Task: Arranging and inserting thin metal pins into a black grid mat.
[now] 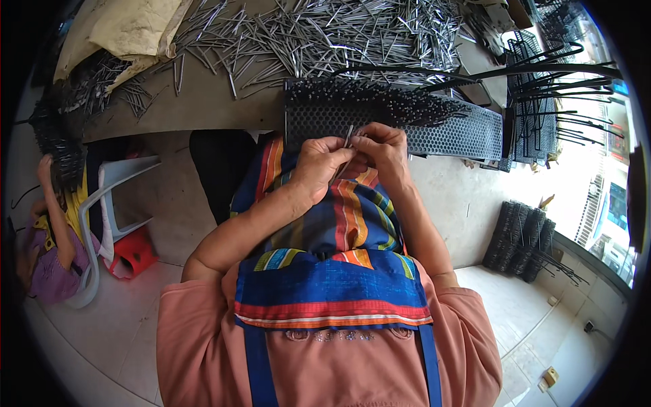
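Observation:
My left hand (317,166) and my right hand (383,152) meet above my lap, at the near edge of a black perforated metal rack (325,125). Pinched between the fingers of both are a few thin silvery metal rods (349,136); how many, I cannot tell. Part of the right fingers is hidden behind the rods and the other hand. Dark thin rods (380,98) stand packed in the holes along the rack's far side.
Loose metal rods (325,41) cover the table (203,105) beyond the rack, beside a tan sack (119,34). Black racks with long hooks (536,95) stand at right; more black bundles (519,241) lie on the floor. Another person (57,237) sits far left, near a red container (133,254).

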### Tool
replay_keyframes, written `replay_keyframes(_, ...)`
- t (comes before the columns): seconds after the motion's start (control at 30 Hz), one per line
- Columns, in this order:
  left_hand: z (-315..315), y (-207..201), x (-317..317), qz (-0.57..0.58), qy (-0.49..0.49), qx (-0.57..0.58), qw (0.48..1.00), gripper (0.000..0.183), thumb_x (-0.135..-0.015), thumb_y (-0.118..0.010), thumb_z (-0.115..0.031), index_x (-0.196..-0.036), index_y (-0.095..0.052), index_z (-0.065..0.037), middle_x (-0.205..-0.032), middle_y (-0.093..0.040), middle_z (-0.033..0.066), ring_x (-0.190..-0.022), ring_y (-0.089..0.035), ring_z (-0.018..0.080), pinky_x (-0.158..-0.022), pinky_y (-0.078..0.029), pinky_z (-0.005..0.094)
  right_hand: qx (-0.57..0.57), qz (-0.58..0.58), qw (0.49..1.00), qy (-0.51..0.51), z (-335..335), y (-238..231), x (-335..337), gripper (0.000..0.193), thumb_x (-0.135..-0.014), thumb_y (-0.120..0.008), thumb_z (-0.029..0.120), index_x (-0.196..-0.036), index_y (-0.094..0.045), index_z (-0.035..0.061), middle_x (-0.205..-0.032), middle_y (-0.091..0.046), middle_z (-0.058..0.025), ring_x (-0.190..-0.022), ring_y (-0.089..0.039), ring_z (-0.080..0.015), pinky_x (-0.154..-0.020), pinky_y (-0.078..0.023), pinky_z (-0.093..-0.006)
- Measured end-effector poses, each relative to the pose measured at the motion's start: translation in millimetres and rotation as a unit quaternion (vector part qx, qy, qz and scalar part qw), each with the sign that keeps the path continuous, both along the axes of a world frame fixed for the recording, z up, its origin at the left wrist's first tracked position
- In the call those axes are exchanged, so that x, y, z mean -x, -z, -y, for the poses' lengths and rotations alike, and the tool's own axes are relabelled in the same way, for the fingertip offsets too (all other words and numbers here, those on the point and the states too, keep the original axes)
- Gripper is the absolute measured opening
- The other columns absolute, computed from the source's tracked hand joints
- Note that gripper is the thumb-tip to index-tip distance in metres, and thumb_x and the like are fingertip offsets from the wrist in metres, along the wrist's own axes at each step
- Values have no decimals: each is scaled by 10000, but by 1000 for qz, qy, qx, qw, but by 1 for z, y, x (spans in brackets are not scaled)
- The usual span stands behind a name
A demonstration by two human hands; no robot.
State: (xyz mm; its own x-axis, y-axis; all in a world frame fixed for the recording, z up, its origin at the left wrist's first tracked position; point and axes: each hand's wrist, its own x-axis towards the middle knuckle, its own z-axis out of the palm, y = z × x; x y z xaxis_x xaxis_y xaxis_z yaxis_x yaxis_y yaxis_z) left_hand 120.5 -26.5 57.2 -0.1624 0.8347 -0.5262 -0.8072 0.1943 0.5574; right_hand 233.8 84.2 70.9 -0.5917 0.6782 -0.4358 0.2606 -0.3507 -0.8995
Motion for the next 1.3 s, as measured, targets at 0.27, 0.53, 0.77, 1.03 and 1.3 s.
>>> replay_keyframes(0.27, 12, 9, 3, 11, 6, 74, 997, 179, -961, -532, -88, -1066, -634, 14, -937, -712, 157, -824, -715, 228, -712, -594, 335, -205, -86, 955, 196, -34, 0, -6, 16, -844, -703, 7, -845, -700, 23, -677, -606, 27, -529, -455, -12, -465, -332, -189)
replay_keyframes(0.53, 12, 6, 5, 10, -7, 74, 997, 189, -950, -524, -79, -1082, -627, 8, -930, -710, 155, -778, -710, 226, -687, -590, 338, -427, -39, 891, 149, -50, 17, 1, 98, -785, -709, -88, -853, -710, -17, -792, -662, -18, -733, -583, -52, -663, -459, -185)
replay_keyframes(0.77, 13, 8, 6, 11, -17, 74, 997, 180, -940, -532, -63, -1080, -628, -5, -921, -712, 143, -763, -706, 206, -657, -580, 310, -435, -46, 890, 127, -42, 10, 5, 97, -783, -712, -89, -851, -716, -21, -817, -681, -37, -743, -602, -62, -670, -479, -195)
replay_keyframes(1.03, 16, 7, 5, 6, -18, 75, 997, 182, -934, -529, -54, -1080, -628, -6, -911, -712, 136, -756, -703, 200, -655, -573, 298, -518, 82, 848, 80, -33, 5, 11, 108, -753, -750, -32, -850, -727, 10, -768, -665, -47, -658, -612, -94, -598, -463, -214)
replay_keyframes(1.3, 14, 6, 3, 14, -3, 77, 997, 187, -929, -522, -44, -1073, -636, -9, -909, -712, 141, -748, -699, 203, -651, -562, 300, -555, 93, 823, 70, -35, 3, 13, 126, -735, -765, 4, -854, -732, 31, -721, -643, -68, -604, -625, -159, -560, -466, -260)
